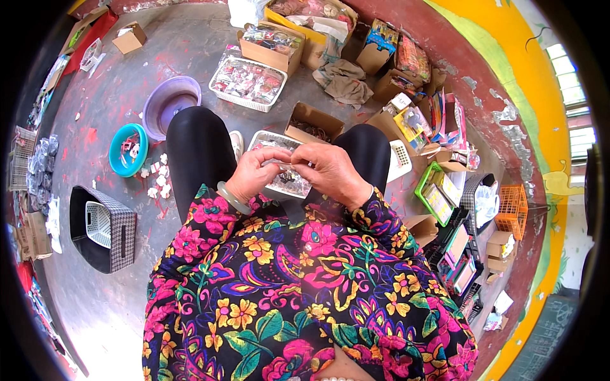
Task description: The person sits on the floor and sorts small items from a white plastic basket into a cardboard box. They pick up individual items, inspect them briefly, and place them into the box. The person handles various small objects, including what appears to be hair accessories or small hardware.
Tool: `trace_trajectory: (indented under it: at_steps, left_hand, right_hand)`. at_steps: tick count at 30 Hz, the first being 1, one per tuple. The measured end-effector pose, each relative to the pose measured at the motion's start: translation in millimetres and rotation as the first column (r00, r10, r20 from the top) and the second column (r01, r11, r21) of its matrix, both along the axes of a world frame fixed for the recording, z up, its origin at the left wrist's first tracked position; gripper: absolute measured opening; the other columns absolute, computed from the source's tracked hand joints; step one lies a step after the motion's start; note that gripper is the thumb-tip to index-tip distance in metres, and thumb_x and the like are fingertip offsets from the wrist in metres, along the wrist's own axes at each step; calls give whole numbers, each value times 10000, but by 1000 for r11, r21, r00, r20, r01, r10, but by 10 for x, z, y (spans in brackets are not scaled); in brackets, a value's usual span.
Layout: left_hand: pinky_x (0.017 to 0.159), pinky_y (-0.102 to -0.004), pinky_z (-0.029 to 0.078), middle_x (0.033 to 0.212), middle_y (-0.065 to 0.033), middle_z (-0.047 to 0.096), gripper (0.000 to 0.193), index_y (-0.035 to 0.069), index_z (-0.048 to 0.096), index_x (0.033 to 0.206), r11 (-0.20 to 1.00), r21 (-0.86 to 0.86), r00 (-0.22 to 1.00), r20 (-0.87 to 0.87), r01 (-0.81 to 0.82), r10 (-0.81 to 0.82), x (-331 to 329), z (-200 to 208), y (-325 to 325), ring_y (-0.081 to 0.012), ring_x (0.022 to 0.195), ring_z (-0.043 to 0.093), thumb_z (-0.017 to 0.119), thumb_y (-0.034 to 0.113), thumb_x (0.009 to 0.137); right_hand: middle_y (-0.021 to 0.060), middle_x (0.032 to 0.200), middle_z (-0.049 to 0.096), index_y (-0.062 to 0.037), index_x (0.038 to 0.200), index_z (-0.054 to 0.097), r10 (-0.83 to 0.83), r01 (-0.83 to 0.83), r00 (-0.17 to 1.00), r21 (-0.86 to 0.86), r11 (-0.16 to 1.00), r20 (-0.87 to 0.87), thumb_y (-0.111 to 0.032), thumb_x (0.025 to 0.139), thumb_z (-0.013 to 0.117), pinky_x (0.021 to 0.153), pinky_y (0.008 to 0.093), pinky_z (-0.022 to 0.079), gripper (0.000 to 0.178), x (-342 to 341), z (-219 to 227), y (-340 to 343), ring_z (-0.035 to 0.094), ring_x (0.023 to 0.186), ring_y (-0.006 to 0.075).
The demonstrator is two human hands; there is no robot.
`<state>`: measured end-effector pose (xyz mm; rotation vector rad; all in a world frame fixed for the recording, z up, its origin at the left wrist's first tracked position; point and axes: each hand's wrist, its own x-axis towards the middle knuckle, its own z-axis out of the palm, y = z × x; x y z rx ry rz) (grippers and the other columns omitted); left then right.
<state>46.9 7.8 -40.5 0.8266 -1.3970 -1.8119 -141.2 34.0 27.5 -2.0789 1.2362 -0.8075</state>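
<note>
My left hand (255, 174) and my right hand (333, 171) meet above my lap, between my knees. Thumb and fingers of each are pinched together around something small, thin and pale that I cannot make out. Just beneath them is a white plastic basket (289, 192), partly covered by the hands, with many small shiny pieces or packets inside. Beyond it, next to my right knee, stands an open cardboard box (309, 115) with dark, reddish-brown stringy items.
Farther ahead are a white basket of packets (246, 106) and a filled carton (270, 56). To the left stand a purple basin (151, 114), a teal basin (114, 166) and a checked bin (121, 244). Boxes, a green crate (422, 185) and an orange crate (511, 209) crowd the right.
</note>
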Motion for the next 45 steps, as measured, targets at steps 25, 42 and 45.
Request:
trace_trajectory:
  at_steps: [25, 42, 45]
  left_hand:
    - [856, -274, 467, 1067, -98, 595, 305, -49, 552, 1135, 982, 177, 994, -77, -59, 74, -44, -91, 26, -159, 959, 584, 420, 131, 927]
    - [892, -269, 440, 1141, -114, 559, 333, -47, 489, 1221, 998, 55, 998, -36, -42, 44, -147, 48, 87, -165, 1034, 537, 403, 111, 940]
    - [905, -278, 437, 1168, -116, 541, 347, -40, 456, 1253, 999, 28, 1000, 0, -21, 21, -126, 13, 70, -171, 1065, 521, 402, 98, 938]
  right_hand:
    - [115, 934, 584, -42, 930, 558, -114, 74, 968, -180, 981, -225, -69, 752, 557, 655, 379, 505, 181, 238, -128, 93, 600, 815, 304]
    - [116, 823, 589, -39, 824, 559, -12, -7, 971, -77, 997, -239, -122, 761, 559, 608, 399, 480, 104, 84, -284, 33, 592, 746, 322]
    - [135, 824, 607, -34, 844, 582, 3, -9, 969, -23, 1000, -246, -133, 770, 529, 627, 429, 484, 135, 61, -285, 22, 598, 744, 340]
